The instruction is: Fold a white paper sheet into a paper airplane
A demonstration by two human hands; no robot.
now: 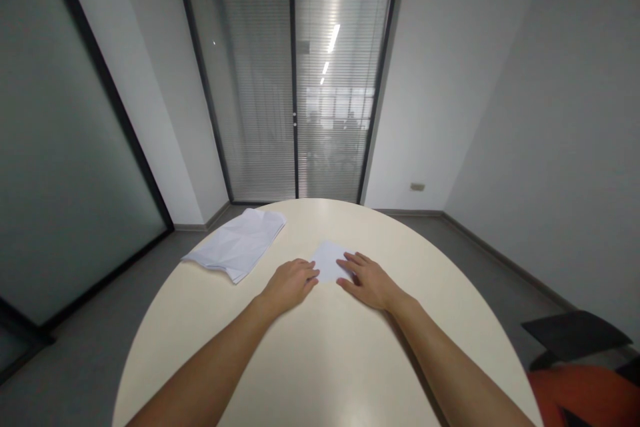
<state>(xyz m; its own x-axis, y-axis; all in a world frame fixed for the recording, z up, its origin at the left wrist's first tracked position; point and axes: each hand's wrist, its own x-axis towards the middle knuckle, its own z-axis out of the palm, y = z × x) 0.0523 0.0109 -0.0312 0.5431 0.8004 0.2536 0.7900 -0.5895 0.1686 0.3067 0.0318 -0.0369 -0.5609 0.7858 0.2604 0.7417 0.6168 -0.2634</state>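
Note:
A small white sheet of paper (327, 260) lies flat on the pale round table (320, 353), between my two hands. My left hand (293, 283) rests at its left edge, fingers stretched out and fingertips touching it. From the other side my right hand (367, 279) lies over the sheet's right part, with the fingers spread and hiding that edge. Neither hand grips anything. To the left, a stack of larger creased white sheets (240, 243) sits near the table's far left edge.
An office chair with a red seat (583, 397) and a black armrest (577, 335) stands at the lower right. Beyond the table are glass doors with blinds (240, 87). A frosted glass panel (65, 147) is on the left, and a wall socket (417, 187) is low on the far wall.

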